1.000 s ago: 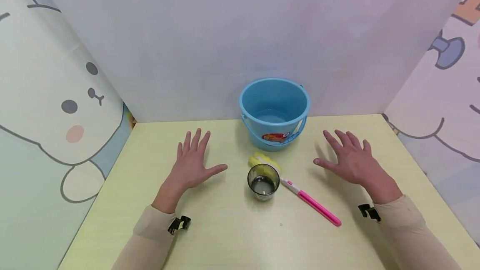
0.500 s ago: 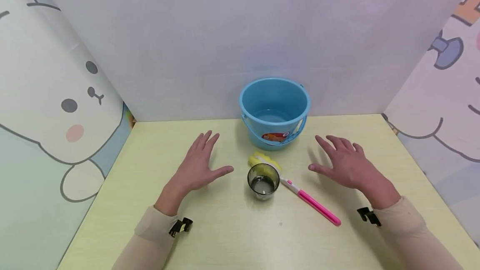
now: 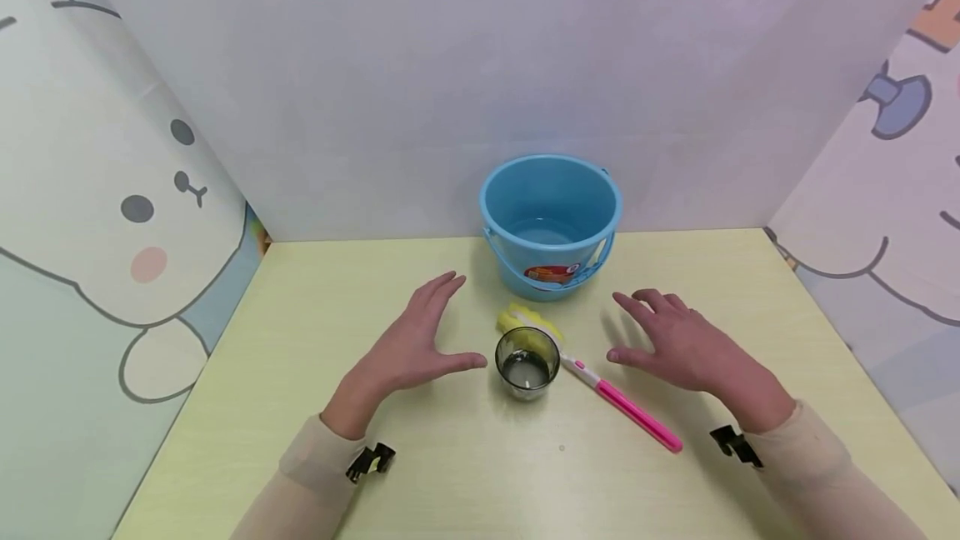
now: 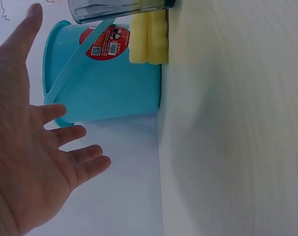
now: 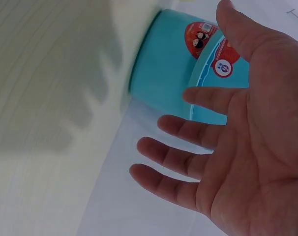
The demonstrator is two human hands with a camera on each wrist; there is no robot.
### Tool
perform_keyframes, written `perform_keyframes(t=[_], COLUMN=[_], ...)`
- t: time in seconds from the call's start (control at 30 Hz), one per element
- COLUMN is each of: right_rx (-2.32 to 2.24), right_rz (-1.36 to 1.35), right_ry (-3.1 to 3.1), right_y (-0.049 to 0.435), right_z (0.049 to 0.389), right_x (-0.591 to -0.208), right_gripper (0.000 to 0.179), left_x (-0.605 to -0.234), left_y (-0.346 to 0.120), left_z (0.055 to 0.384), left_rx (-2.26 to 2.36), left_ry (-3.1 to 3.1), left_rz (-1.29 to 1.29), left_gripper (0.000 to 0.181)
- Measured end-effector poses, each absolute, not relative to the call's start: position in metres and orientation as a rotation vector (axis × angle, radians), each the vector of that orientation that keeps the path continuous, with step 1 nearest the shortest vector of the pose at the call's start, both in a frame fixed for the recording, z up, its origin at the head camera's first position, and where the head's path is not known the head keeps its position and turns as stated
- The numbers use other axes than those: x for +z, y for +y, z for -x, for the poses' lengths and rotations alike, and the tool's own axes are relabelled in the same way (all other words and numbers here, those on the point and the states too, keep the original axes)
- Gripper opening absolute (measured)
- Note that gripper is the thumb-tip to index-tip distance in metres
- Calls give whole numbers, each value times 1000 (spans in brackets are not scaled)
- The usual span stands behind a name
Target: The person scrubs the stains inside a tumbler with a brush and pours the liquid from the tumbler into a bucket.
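My left hand (image 3: pixel 408 348) hovers left of a smoked-glass cup (image 3: pixel 527 365), fingers extended and the thumb tip close to the cup's side. The palm is bare in the left wrist view. On the right, my right hand (image 3: pixel 686 344) is held above the table with relaxed, spread fingers and nothing in them. Between the hands lies a brush with a yellow sponge head (image 3: pixel 513 319) and a pink-and-white handle (image 3: pixel 637 413). The cup overlaps part of the sponge head in the head view. Beyond them stands a blue bucket (image 3: pixel 551 269), its handle hanging down in front.
The pale wooden table (image 3: pixel 450 473) ends at a light back wall (image 3: pixel 360 90). Cartoon-printed panels rise at the left (image 3: pixel 75 148) and right (image 3: pixel 885 190). A red label (image 5: pixel 200 39) is on the bucket's side.
My left hand has moved right, toward the cup. The right hand has shifted left and slightly nearer to me. Cup, brush and bucket stay where they were.
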State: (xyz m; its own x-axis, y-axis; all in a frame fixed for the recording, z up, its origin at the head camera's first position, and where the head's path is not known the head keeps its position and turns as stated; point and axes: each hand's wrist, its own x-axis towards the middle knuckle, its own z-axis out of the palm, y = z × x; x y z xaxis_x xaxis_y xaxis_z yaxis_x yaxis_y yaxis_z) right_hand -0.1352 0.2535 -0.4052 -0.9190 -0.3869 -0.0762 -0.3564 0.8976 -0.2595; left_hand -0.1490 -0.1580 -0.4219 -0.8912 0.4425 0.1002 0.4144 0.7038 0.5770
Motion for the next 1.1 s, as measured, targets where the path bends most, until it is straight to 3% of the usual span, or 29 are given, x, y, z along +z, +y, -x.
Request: perform_keyframes(t=[0.43,0.7,1.1], right_rx=[-463,-406,-373], right_rz=[672,722,727], right_ry=[2801,2778,2709], right_y=[232,220,211], right_z=[124,116,112], right_x=[-406,-416,-426], right_gripper=[84,71,62], left_x=[-427,-436,-438], left_y=[-128,-113,-97], left_z=[140,136,129], left_rx=[1121,1225,1220], left_ry=[2639,2505,2483], left_rz=[-847,-934,-854], left_gripper=[125,121,110])
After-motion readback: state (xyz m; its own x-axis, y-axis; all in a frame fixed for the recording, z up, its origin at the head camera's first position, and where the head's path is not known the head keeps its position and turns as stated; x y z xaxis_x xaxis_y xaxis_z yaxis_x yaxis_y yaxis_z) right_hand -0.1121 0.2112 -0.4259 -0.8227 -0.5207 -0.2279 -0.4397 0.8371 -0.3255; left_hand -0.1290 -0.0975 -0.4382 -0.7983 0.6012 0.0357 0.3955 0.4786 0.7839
